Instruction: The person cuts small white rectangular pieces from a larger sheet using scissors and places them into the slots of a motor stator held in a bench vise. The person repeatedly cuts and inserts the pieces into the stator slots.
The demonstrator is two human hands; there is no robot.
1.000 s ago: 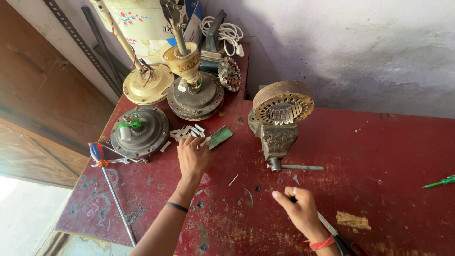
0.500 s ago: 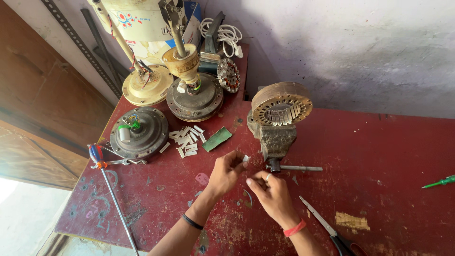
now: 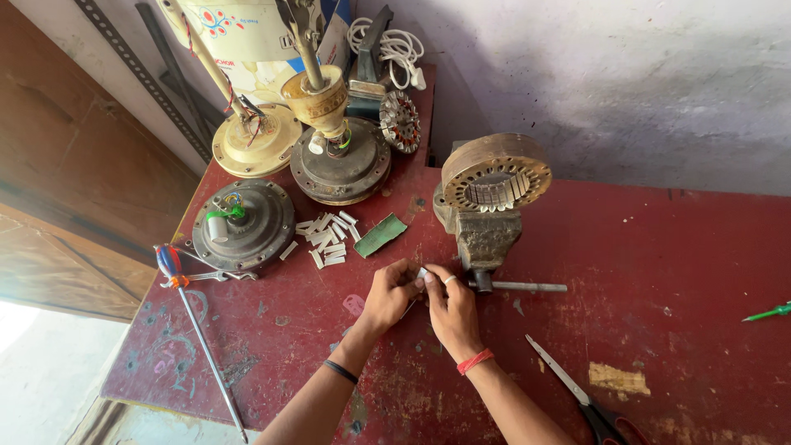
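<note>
1. Head view: hands meet at the middle of the red workbench (image 3: 676,247); I see my left hand (image 3: 387,295) and right hand (image 3: 451,309) both pinching one small white strip (image 3: 422,273) between fingertips, just at 7 o'clock of the vise (image 3: 482,235).
2. Stator core (image 3: 494,175) sits clamped above.
3. Risk, I judge: the strip may slip or crease under uneven pinching; scissors (image 3: 577,391) lie at 4 o'clock.

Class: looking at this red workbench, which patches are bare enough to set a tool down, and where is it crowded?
Bare: the red table between the vise, the green screwdriver and the scissors. Crowded: the back left, around the fan motors and the white strips.
</note>
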